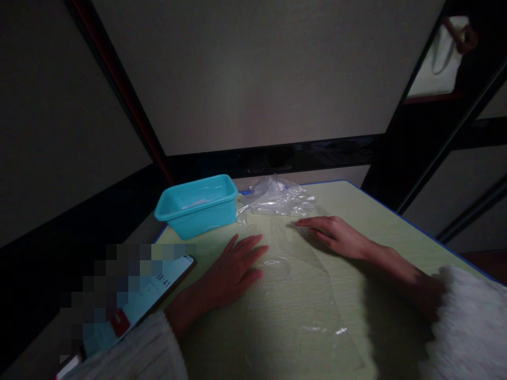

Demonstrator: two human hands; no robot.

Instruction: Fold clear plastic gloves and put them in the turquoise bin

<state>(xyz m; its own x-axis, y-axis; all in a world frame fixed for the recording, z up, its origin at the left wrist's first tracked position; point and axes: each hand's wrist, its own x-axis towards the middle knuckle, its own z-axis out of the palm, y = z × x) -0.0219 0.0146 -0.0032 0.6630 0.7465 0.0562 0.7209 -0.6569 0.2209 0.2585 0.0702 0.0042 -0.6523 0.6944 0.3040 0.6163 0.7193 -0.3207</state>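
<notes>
Your two hands are apart over a pale green worktop (356, 203), with the clear plastic (295, 301) lying flat between and below them. Your left hand (233, 269) reaches in from the lower left, palm down and open, its fingers spread and pointing right and away from you, the tips at the left side of the clear plastic. Your right hand (332, 232) comes in from the right, low over the surface, its wrist nearly level and its fingers pointing left, close together, near the far right part of the clear plastic; whether they pinch it, you cannot tell from this view. Fluffy pale sleeves cover both forearms. A teal basin (206, 217) sits at the far left edge, beyond your left hand, and a crumpled plastic bag (273, 198) lies just right of it, near the back edge. A phone (152, 295), partly blurred out, lies slanted along the left edge beside your left forearm. Behind the back edge rises a grey panel (253, 89). The blue rim slants from the far right corner down toward you, and pale green surface shows between it and your right hand.
</notes>
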